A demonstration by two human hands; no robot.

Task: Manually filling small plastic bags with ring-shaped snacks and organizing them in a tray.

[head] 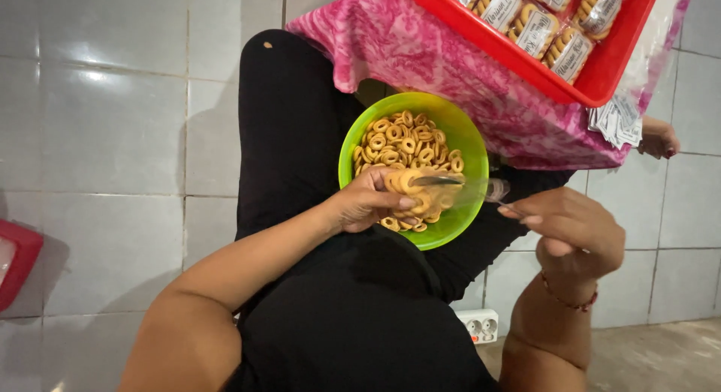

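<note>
Head view, looking down at a seated person. The fingers of the left hand (368, 200) are closed around a short stack of ring-shaped biscuits (405, 182), held over the near side of a green bowl (469, 148) resting on the lap. The right hand (574, 234) pinches the edge of a clear plastic sleeve (466, 189), its mouth just beside the stack. Loose biscuits fill the bowl. Beyond it, a red tray (601, 80) of packed biscuits sits on pink patterned cloth (420, 50); the floor (113, 122) is grey tile.

Pale grey glossy floor tiles (113, 122) with light glare; a white power strip (481, 326) lies on them, bare concrete just right of it.
</note>
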